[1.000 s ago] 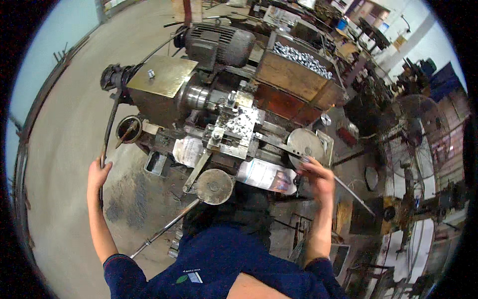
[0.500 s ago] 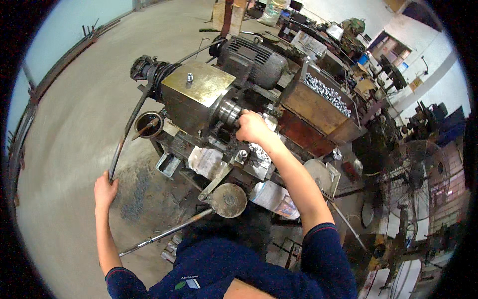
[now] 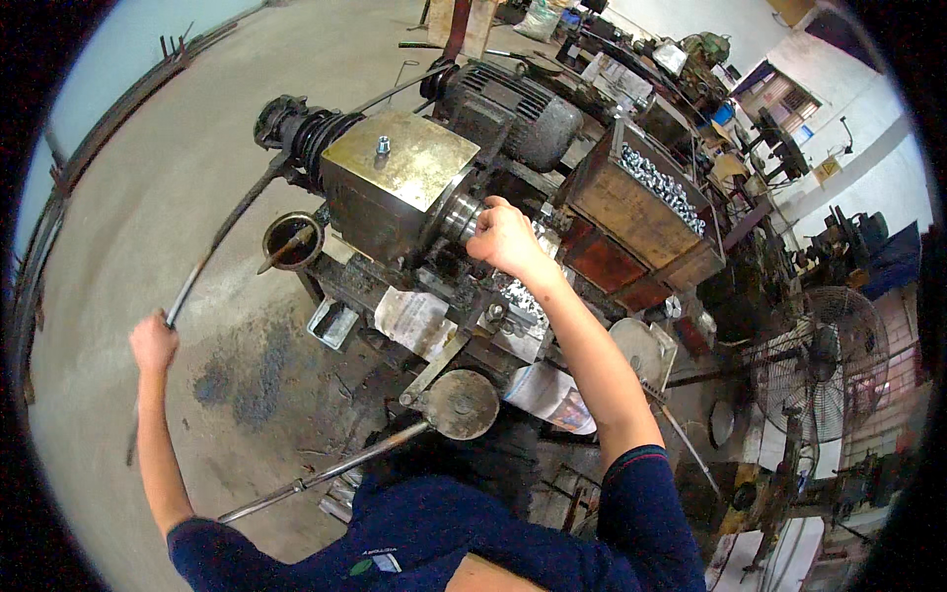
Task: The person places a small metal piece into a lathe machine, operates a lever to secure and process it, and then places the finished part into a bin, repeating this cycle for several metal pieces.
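My left hand (image 3: 155, 341) is wrapped round a long metal lever (image 3: 200, 262), out to the left of the lathe-like machine. The lever runs up to the black collar at the back of the headstock (image 3: 375, 183). At the front of the shiny round spindle nose (image 3: 459, 214), my right hand (image 3: 508, 240) has its fingers curled and pressed together. Whatever they grip there is hidden behind the hand. A small metal fitting (image 3: 383, 145) stands on the headstock's flat brass-coloured top.
Behind my right hand stands a metal bin (image 3: 631, 212) heaped with small shiny parts. An electric motor (image 3: 513, 113) sits behind the headstock. Nearer me are a round handle disc (image 3: 462, 405) with a long bar (image 3: 326, 469), a pot with a brush (image 3: 293, 242), and a fan (image 3: 824, 350) at right.
My left hand has swung the lever outward, to the left and slightly up. My right hand stays at the spindle nose, its fingers slightly shifted. The whole view has shifted a little.
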